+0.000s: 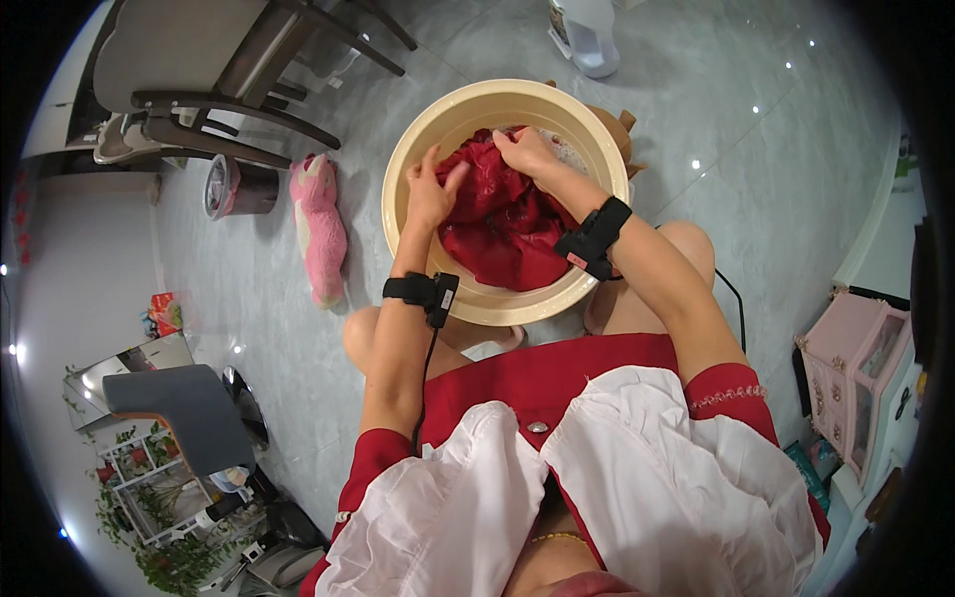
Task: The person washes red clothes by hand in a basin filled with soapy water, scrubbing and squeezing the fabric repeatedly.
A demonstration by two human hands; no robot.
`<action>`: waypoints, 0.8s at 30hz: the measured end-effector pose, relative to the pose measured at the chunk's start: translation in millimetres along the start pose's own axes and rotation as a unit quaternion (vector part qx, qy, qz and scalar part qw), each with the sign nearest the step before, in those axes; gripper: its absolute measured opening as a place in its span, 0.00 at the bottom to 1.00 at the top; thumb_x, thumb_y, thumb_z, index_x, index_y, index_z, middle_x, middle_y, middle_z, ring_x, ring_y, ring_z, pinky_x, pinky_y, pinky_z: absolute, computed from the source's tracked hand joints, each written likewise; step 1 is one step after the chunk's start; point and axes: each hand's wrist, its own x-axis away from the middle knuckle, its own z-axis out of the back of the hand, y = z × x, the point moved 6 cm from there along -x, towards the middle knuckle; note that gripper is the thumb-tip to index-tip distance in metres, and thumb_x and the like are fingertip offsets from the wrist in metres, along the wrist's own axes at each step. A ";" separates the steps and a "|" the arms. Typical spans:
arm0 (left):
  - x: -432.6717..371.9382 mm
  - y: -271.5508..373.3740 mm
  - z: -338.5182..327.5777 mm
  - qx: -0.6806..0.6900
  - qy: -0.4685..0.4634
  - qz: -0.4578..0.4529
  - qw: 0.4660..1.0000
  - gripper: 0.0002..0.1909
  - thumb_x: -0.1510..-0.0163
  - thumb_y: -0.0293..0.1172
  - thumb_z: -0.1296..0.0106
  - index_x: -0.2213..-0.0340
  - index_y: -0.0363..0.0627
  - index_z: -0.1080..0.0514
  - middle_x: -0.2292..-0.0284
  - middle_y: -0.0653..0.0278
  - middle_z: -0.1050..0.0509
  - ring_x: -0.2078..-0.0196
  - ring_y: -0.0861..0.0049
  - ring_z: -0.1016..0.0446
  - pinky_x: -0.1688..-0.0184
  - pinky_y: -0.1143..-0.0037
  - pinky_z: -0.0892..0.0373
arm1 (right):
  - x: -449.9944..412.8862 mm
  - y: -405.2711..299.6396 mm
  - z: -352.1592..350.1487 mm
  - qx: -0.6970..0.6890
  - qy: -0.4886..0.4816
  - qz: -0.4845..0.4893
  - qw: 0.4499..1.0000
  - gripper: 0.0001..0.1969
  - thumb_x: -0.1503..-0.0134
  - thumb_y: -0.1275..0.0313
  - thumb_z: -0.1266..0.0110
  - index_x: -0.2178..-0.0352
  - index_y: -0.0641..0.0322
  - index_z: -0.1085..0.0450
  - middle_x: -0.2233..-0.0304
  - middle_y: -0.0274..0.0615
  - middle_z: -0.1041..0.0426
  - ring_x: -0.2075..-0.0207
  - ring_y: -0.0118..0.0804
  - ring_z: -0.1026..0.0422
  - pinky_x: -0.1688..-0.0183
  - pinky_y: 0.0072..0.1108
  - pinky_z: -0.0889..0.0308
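Note:
A round cream plastic basin (409, 142) stands on the floor between my knees. Wet red cloth (507, 250) lies bunched inside it, and foamy water (568, 153) shows along the basin's far right side. My right hand (528, 155) pinches a fold at the far part of the cloth between thumb and fingers. At the cloth's left edge is my left hand (435, 192), its thumb and fingers spread apart with no fold gripped between them. Black straps with small devices circle both forearms, and a cable runs from each.
Left of the basin lies a pink plush toy (322, 231), with a waste bin (242, 186) and a chair (246, 97) beyond it. A translucent plastic jug (592, 37) stands past the basin. Something brown (613, 133) sits against its far right side.

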 end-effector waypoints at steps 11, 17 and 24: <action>-5.3 -54.9 -153.3 -0.319 -0.408 -0.017 0.855 0.46 0.60 0.51 0.46 0.44 0.67 0.60 0.42 0.68 0.79 0.42 0.46 0.82 0.54 0.35 0.60 | 15.5 -4.1 -17.6 0.255 -0.107 -0.005 0.961 0.31 0.55 0.57 0.51 0.55 0.72 0.41 0.54 0.60 0.38 0.49 0.53 0.41 0.49 0.32 0.44; 5.1 -32.2 -141.0 -0.302 -0.420 -0.148 0.843 0.26 0.54 0.38 0.55 0.51 0.52 0.42 0.49 0.60 0.43 0.47 0.65 0.46 0.51 0.54 0.46 | 16.9 2.3 -18.6 0.325 -0.120 0.037 0.937 0.41 0.59 0.48 0.48 0.54 0.76 0.44 0.56 0.64 0.37 0.53 0.53 0.37 0.51 0.32 0.41; 8.2 3.9 -50.8 0.047 -0.250 -0.174 0.951 0.39 0.72 0.30 0.36 0.53 0.47 0.39 0.54 0.56 0.35 0.54 0.66 0.35 0.52 0.70 0.40 | 22.2 -23.4 -9.4 0.264 -0.127 0.113 0.949 0.37 0.70 0.46 0.39 0.71 0.76 0.31 0.72 0.58 0.29 0.70 0.49 0.29 0.66 0.27 0.34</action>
